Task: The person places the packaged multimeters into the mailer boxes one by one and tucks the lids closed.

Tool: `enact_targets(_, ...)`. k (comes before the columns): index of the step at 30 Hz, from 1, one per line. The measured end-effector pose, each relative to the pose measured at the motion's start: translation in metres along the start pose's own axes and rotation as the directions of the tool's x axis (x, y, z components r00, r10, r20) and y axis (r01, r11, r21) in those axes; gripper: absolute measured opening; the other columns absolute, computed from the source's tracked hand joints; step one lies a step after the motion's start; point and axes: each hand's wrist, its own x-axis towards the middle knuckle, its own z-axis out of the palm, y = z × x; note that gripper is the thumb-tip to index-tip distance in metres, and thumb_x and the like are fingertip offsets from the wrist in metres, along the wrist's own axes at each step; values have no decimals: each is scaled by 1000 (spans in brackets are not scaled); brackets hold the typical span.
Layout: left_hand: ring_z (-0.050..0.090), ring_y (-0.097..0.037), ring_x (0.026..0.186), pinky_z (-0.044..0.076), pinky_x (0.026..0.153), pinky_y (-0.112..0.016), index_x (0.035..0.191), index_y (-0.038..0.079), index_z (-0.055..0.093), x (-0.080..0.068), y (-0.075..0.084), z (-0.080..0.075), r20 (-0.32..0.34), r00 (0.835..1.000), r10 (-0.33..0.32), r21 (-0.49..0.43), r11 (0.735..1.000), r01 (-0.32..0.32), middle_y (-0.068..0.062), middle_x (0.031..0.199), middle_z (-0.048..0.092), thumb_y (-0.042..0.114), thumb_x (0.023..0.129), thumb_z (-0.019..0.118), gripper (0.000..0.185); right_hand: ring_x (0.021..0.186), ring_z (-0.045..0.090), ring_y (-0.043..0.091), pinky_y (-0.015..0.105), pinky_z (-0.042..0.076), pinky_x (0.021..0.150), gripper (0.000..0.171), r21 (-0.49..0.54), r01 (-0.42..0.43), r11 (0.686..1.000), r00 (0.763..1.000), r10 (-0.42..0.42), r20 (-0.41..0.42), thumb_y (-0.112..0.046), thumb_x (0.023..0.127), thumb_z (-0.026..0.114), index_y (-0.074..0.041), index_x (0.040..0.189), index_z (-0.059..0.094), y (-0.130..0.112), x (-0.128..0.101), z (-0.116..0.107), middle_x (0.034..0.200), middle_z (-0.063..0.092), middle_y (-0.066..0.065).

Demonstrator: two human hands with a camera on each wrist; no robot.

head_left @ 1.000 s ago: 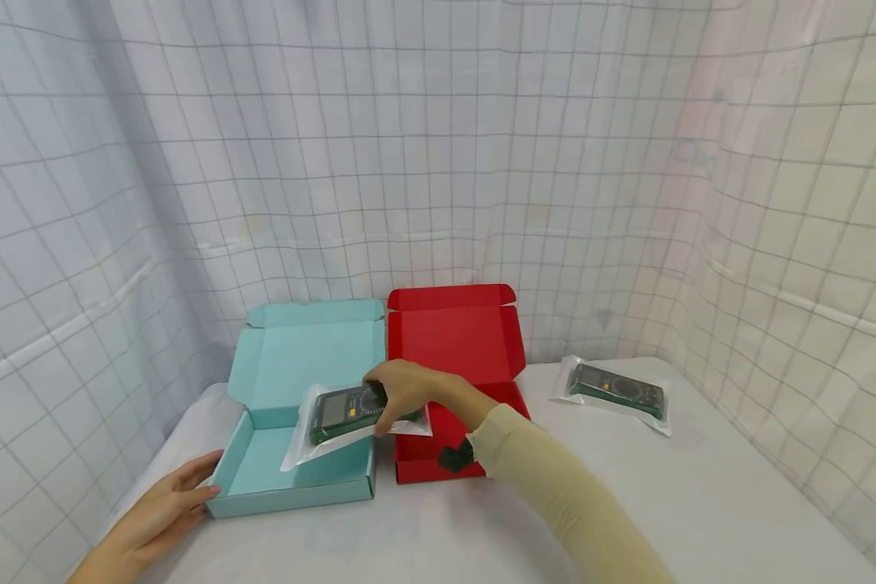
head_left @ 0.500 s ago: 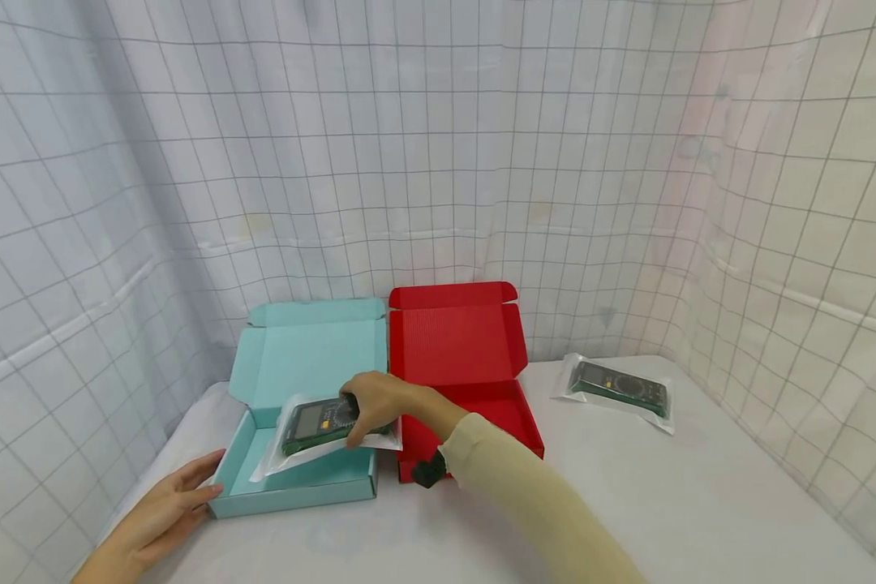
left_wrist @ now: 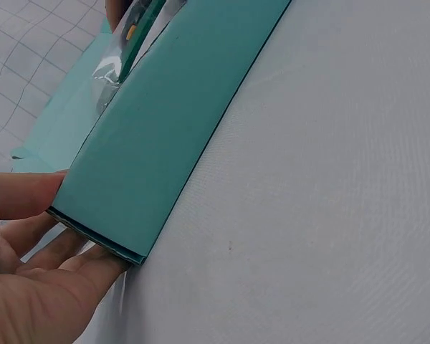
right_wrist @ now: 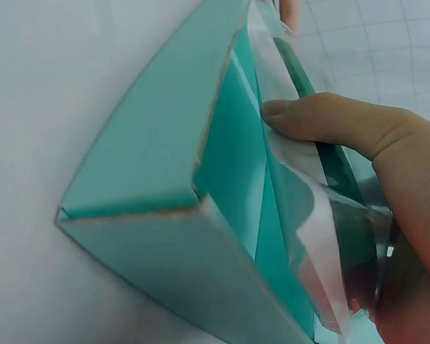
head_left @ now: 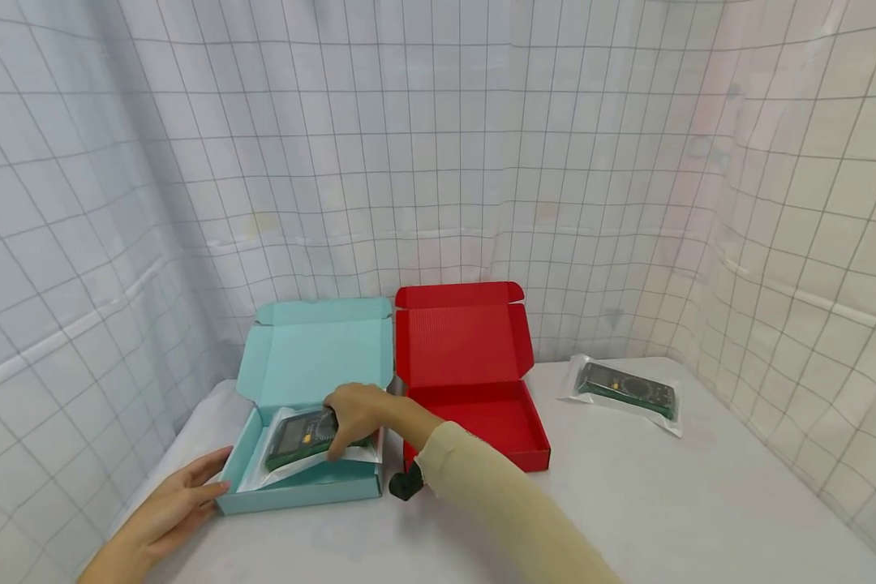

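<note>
Two open boxes stand on the table (head_left: pixel 664 503): one teal box (head_left: pixel 302 485), one red box (head_left: pixel 482 422). Two bagged meters: one meter (head_left: pixel 299 438) in teal, another meter (head_left: pixel 626 389) apart.

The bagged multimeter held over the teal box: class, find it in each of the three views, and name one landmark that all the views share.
Head: bagged multimeter lower left of centre, gripped by the right hand over the teal box.
Left wrist: only a sliver at the top edge, behind the box's front wall; the left hand touches the box's corner.
Right wrist: right side, pinched under the thumb.
Shared landmark: the teal box.
</note>
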Motion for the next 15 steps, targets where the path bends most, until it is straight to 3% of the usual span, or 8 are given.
enact_targets(2, 55, 3, 115, 52, 95, -25, 157, -14, 2, 0, -2, -1, -13, 1000, 7, 2, 1000, -7, -24, 164, 7, -4, 105, 52, 73, 91, 52, 2, 22, 47, 69, 67, -13, -4, 1000, 1000, 4, -4, -53, 76, 86, -20, 131, 66, -3, 4, 5, 103, 58, -15)
enact_targets(3, 54, 3, 115, 52, 95, -25, 158, -14, 3, 0, -2, -1, -13, 1000, 10, 3, 1000, -10, -24, 164, 8, -3, 105, 52, 73, 91, 52, 2, 23, 47, 69, 67, -16, -6, 1000, 1000, 6, -7, -54, 76, 86, -20, 131, 66, -5, 5, 7, 103, 59, -15)
enact_targets(6, 55, 1, 116, 52, 95, -26, 158, -10, 14, 0, -3, -1, -35, 999, 18, 0, 1000, -18, -8, 157, 27, -2, 105, 54, 68, 88, 52, 2, 24, 46, 68, 63, -19, -20, 1000, 999, 20, -28, -54, 77, 86, -21, 127, 67, -10, 9, 14, 100, 59, -15)
enact_targets(9, 55, 1, 116, 52, 95, -26, 158, -11, 13, 0, -2, 0, -36, 999, 25, 1, 1000, -25, -9, 157, 27, -2, 104, 54, 68, 87, 52, 2, 24, 45, 70, 60, -14, -31, 999, 999, 30, -46, -54, 78, 86, -21, 124, 67, -14, 10, 19, 99, 59, -15)
enact_targets(11, 56, 0, 116, 52, 95, -26, 158, -11, 15, 0, -2, -1, -39, 999, 31, -4, 1000, -31, 3, 150, 38, -2, 104, 55, 68, 89, 53, 2, 25, 47, 72, 63, -6, -37, 999, 998, 36, -49, -54, 78, 86, -21, 127, 67, -14, 9, 22, 102, 60, -15)
enact_targets(15, 56, 0, 116, 53, 95, -26, 158, -12, 12, 0, -2, -2, -44, 998, 39, 0, 999, -39, 22, 134, 44, -2, 104, 55, 69, 103, 55, 2, 27, 49, 84, 76, 23, -51, 998, 998, 52, -43, -56, 78, 85, -21, 141, 61, -12, 9, 25, 121, 61, -14)
